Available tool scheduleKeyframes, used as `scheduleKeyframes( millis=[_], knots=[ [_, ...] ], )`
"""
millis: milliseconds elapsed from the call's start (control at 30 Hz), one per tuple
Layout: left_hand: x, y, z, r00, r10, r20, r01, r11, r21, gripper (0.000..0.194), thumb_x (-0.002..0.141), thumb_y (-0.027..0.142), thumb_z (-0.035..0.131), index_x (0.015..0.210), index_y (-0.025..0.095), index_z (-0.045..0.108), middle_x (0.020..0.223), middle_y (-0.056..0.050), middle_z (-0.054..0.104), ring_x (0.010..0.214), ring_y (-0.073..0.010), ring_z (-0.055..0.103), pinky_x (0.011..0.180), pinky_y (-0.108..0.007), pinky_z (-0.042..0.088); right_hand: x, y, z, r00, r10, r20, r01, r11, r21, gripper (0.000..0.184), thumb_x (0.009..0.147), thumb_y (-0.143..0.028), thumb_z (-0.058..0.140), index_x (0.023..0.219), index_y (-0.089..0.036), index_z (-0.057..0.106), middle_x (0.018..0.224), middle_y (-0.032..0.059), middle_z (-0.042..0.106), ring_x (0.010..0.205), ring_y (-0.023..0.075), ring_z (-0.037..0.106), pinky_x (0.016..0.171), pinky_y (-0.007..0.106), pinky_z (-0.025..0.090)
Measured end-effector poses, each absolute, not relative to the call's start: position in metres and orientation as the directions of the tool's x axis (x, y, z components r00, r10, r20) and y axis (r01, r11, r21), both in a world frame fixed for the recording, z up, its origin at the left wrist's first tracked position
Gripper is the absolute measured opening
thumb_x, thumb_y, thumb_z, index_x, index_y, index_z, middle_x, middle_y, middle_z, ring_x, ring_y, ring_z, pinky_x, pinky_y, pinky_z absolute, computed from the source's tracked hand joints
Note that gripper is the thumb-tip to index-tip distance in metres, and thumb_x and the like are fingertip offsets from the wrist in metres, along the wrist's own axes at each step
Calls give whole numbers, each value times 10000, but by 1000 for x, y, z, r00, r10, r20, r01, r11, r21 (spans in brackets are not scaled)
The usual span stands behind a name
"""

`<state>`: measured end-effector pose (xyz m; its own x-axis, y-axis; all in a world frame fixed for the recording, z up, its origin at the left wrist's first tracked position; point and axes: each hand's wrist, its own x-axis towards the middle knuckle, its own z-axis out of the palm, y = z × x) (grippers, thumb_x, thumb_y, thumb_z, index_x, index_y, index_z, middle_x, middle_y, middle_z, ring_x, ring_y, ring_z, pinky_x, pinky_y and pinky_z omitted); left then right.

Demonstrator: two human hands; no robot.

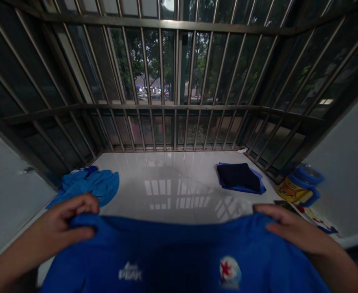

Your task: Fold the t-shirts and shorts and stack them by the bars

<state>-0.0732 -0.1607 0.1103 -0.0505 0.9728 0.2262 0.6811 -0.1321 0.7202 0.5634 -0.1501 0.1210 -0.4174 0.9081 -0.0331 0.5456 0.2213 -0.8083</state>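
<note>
A blue shirt [179, 256] with a white PEAK print and a round red-and-white badge is stretched between my two hands at the bottom of the view. My left hand [75, 219] pinches its upper edge on the left, thumb in front. On the right, my right hand [285, 226] grips the same edge near the other shoulder. The shirt's lower part runs out of the frame. Beyond my left hand lies a loose heap of blue clothes [96, 183]. Farther off to the right is a flat folded stack of dark and blue clothes [240, 177].
A glossy white ledge [166, 171] extends to a window with metal bars [175, 106]. At the right, a yellow and blue container [299, 185] stands against the wall, beside a colourful printed sheet [316, 219]. A small white scrap [242, 150] lies in the far right corner.
</note>
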Motion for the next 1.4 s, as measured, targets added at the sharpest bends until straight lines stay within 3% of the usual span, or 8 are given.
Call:
scheduleKeyframes(
  millis=[267, 633, 767, 900, 1000, 1167, 1300, 1400],
  knots=[
    [16, -15, 40, -93, 919, 383, 980, 15, 200, 313, 970, 280, 622, 1258, 169, 673, 1253, -161, 716, 1181, -333, 686, 1041, -432, 548, 447, -29, 64, -10, 952, 306, 998, 27, -51, 338, 1073, -356, 575, 1328, -168, 695, 1335, 218, 705, 1204, 351, 652, 1022, 460, 507],
    [15, -82, -132, -196, 929, 315, 969, 133, 210, 562, 1082, 391, 440, 1519, 85, 618, 1588, -272, 597, 1453, -437, 587, 1201, -623, 481, 383, -96, -109, -128, 991, -30, 957, 115, -266, 665, 1117, -555, 436, 1705, -244, 446, 1826, 91, 286, 1704, 351, 220, 1368, 639, 122],
    [-23, -81, -117, -399, 876, 271, 907, 335, 254, 575, 992, 573, 554, 1189, 65, 736, 1388, -342, 673, 1269, -544, 647, 1010, -694, 562, 387, -94, -111, -115, 993, -27, 956, 103, -274, 668, 1115, -552, 419, 1708, -247, 443, 1829, 76, 272, 1710, 333, 205, 1377, 621, 86],
    [-24, -67, -99, -336, 919, 207, 891, 239, 386, 351, 998, 469, 525, 851, 188, 678, 1092, -215, 754, 1040, -419, 737, 898, -599, 617, 386, -94, -110, -115, 993, -26, 956, 104, -274, 664, 1115, -552, 406, 1701, -244, 457, 1827, 80, 283, 1708, 330, 212, 1377, 618, 85],
    [2, -68, -89, -249, 908, 338, 883, 70, 463, 361, 1092, 466, 419, 1057, 207, 668, 1134, -150, 756, 1066, -310, 750, 980, -472, 621, 386, -94, -112, -116, 993, -24, 955, 105, -278, 666, 1114, -559, 408, 1698, -243, 462, 1824, 89, 293, 1705, 334, 224, 1376, 625, 85],
    [48, -109, -87, 390, 834, 390, 767, -529, 363, 382, 1039, 370, 643, 1415, 301, 656, 1445, -98, 720, 1314, -311, 696, 1137, -503, 573, 386, -94, -109, -114, 993, -40, 957, 99, -273, 663, 1114, -552, 418, 1698, -241, 463, 1827, 77, 284, 1707, 326, 218, 1380, 609, 83],
    [38, -136, -108, 236, 915, 327, 857, -355, 374, 759, 918, 352, 781, 1624, 308, 506, 1522, -124, 668, 1389, -378, 636, 1156, -588, 548, 385, -95, -103, -114, 992, -44, 954, 97, -285, 657, 1113, -540, 433, 1697, -242, 462, 1826, 87, 285, 1706, 333, 219, 1376, 621, 90],
    [10, -138, -123, 80, 967, 240, 863, -188, 469, 587, 930, 361, 701, 1499, 232, 635, 1372, -143, 748, 1253, -375, 704, 1104, -575, 582, 385, -95, -102, -122, 992, -25, 952, 110, -286, 652, 1112, -528, 446, 1694, -235, 465, 1822, 99, 298, 1701, 346, 233, 1370, 635, 100]
  ],
)
